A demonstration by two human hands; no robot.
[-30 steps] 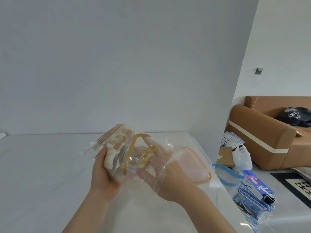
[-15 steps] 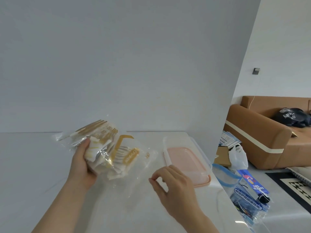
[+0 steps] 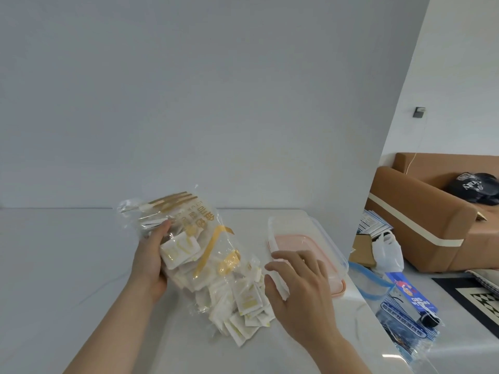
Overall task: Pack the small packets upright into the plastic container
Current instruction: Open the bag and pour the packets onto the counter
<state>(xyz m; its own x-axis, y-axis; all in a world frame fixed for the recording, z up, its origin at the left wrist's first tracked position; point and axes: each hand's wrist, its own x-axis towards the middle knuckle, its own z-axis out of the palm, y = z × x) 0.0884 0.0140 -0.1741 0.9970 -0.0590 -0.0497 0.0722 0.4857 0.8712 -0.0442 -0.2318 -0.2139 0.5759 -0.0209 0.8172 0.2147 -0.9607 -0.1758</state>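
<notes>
Near table's [image 3: 67,265] right edge, packets [image 3: 244,310] spilling from clear bag [image 3: 194,238] gripped by left hand [image 3: 149,265]; right hand [image 3: 299,287] loosely spread, holding nothing, beside plastic container [image 3: 321,238]; risk: loose scatter off edge.

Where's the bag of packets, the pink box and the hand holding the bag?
bag [image 3: 208,238], head view, gold-printed clear front.
pink box [image 3: 294,240], head view, pink base.
left hand [image 3: 148,261], head view, palm.
</notes>
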